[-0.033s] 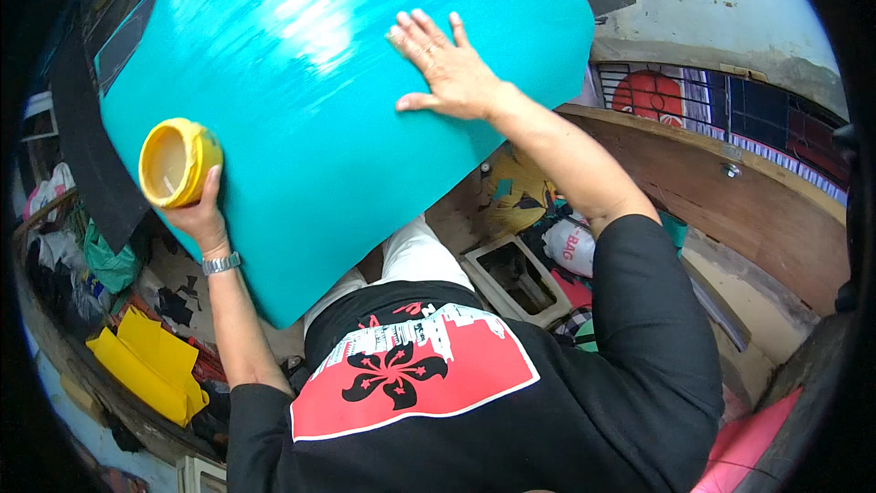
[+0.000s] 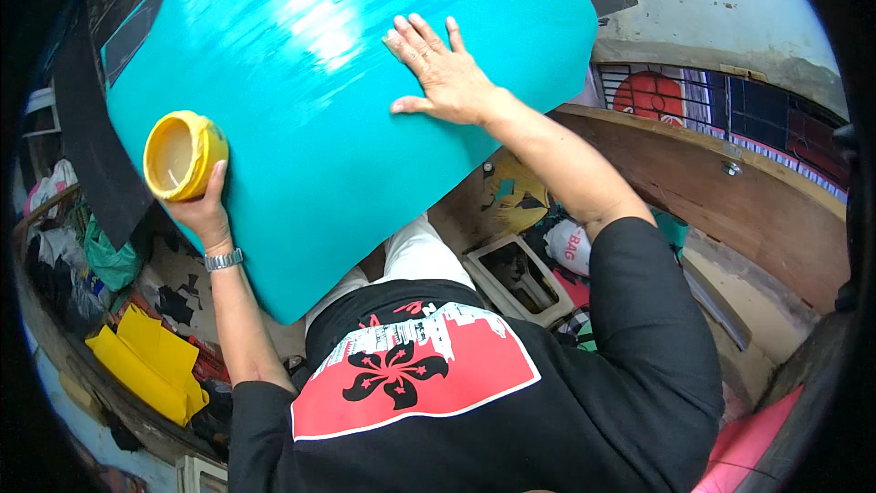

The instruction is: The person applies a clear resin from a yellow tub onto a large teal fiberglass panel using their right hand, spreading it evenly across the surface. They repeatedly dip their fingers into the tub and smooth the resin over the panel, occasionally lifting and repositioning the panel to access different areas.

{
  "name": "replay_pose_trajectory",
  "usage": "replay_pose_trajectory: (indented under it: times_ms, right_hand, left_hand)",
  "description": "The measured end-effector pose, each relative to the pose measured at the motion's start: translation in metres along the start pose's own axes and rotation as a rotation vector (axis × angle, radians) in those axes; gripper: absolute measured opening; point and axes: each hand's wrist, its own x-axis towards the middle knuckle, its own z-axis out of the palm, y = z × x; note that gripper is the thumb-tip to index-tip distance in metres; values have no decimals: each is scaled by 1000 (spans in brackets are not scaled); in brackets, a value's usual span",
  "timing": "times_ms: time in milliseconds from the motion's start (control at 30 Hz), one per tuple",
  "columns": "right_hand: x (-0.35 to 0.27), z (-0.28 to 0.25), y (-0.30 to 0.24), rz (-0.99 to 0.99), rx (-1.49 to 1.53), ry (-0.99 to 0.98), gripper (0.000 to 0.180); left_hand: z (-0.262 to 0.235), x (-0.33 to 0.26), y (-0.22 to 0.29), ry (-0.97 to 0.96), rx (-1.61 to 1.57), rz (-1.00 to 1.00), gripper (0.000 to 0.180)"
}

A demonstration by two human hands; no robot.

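Note:
A large teal sheet (image 2: 301,173) spreads over the work surface, with wet-looking, glossy streaks across its far half. My right hand (image 2: 443,73) is open on the sheet's right part, palm down and fingers spread. At the sheet's left edge, my left hand (image 2: 205,215) grips a yellow round tub (image 2: 212,151) from below, its thumb along the side. The tub is tilted so that its mouth faces me, and a pale tan substance shows inside. Smears coat its rim.
Black sheet material (image 2: 96,146) hangs at the left, above yellow sheets (image 2: 151,365) and bags. A wooden board (image 2: 730,192) stands at the right. Below the teal sheet are a beige open-topped frame (image 2: 520,278), a white bag (image 2: 570,246) and scraps on the floor.
The tub and my left hand have shifted slightly to the right. The teal sheet's left edge has moved a little the same way. My right hand stays flat, almost in place.

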Motion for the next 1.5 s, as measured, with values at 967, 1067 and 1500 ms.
replay_pose_trajectory:
  times_ms: [967, 1067, 1500]
  right_hand:
    - [66, 47, -245, 136, 75, 57, 105]
    - [50, 41, -266, -55, 295, 39, 91]
    - [-18, 16, -30, 344, -140, -11, 100]
  left_hand:
    - [-64, 26, -35, -198, -63, 102, 91]
    - [-63, 28, -33, -198, -102, 89, 93]
    - [-65, 25, -46, -164, -1, 59, 89]
